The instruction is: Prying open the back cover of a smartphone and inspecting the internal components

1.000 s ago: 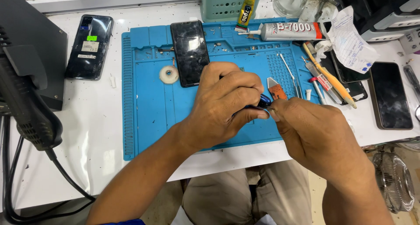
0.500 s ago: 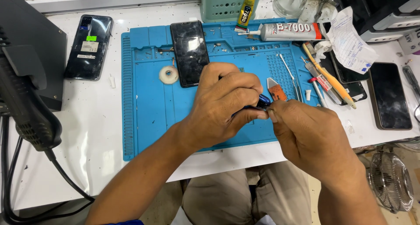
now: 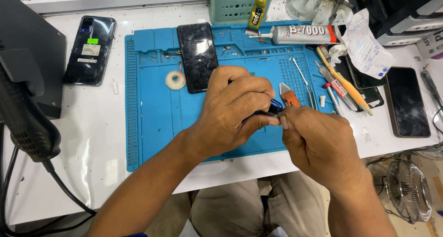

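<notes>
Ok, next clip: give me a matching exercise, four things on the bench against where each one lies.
Things:
1. roll of tape
2. phone with stickers
3. large glue tube
4. small blue tool

Places:
A. on the white table, left of the blue mat
B. between the left hand and the right hand
C. along the mat's top edge
D. on the mat, just left of the dark phone

Pairs: 1-D, 2-A, 3-C, 4-B
</notes>
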